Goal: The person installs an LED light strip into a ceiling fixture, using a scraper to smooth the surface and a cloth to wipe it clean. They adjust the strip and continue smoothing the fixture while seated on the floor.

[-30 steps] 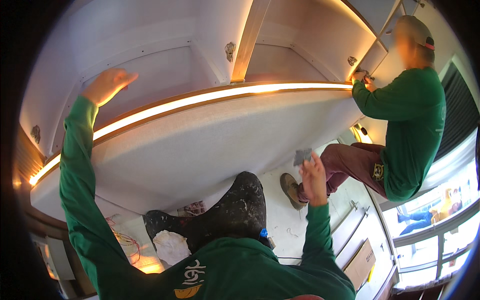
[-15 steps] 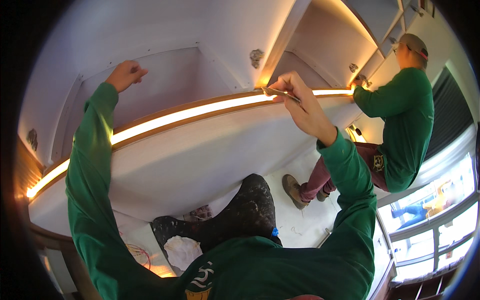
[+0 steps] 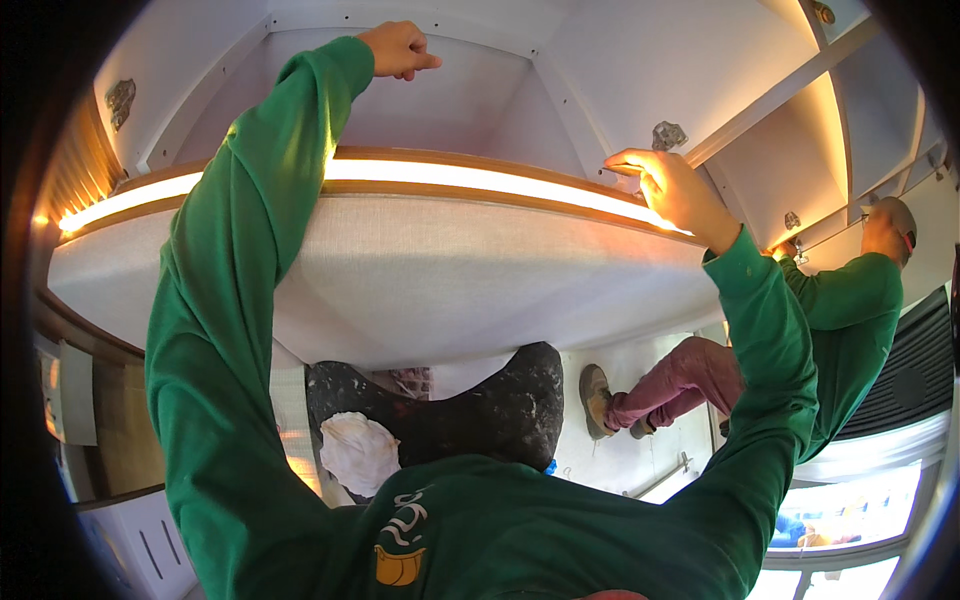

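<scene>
My left hand [image 3: 402, 50] is raised inside the open upper compartment, above the lit strip. Its fingers are curled closed; anything in them is too small or hidden to make out. My right hand [image 3: 685, 195] is closed near the right end of the bright light strip [image 3: 450, 177], in front of the wooden edge. Between its thumb and fingers is a thin, flat, brownish piece [image 3: 624, 168], mostly covered now. The strip runs along the wood-edged front of the cabinet, above a pale fabric-like panel [image 3: 470, 270].
A co-worker [image 3: 850, 290] in a green sleeve reaches to the cabinet at the right. Metal hinges [image 3: 668, 135] sit on the compartment walls. A white cloth [image 3: 360, 453] lies by my dark, paint-spotted trousers [image 3: 500, 420]. A window [image 3: 860, 510] is at lower right.
My view has turned, so the cabinet and co-worker sit differently in it. My left hand has reached up and rightward over the compartment. My right hand remains by the strip with the flat piece.
</scene>
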### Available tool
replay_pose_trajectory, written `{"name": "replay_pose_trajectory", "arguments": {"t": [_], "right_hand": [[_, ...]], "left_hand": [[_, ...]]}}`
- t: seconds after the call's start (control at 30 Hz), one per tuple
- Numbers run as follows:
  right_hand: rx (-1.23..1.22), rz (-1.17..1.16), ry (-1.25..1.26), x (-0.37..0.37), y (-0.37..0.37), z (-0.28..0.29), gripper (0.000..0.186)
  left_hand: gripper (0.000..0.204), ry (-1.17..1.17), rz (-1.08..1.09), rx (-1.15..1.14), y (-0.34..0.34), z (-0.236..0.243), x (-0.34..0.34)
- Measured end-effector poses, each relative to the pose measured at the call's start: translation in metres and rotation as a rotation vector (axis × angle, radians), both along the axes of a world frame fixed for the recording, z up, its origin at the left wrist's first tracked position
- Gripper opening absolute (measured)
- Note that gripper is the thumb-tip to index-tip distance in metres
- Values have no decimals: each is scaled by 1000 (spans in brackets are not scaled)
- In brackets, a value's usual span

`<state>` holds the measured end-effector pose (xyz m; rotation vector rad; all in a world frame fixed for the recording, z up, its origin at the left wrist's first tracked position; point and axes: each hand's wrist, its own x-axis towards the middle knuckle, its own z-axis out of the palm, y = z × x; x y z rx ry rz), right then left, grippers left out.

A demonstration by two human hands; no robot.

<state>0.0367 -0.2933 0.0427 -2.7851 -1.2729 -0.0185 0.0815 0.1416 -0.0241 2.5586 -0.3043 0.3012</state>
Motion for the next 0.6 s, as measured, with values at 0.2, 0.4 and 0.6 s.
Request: {"name": "replay_pose_trajectory", "arguments": {"t": [0.2, 0.4, 0.6], "right_hand": [[-182, -13, 112, 19, -11, 2, 39], [-246, -176, 182, 9, 7, 4, 35], [-50, 57, 65, 15, 1, -13, 32]], "left_hand": [[47, 14, 30, 65, -3, 6, -3], [49, -24, 45, 113, -5, 10, -4], [47, -8, 9, 55, -4, 8, -2]]}}
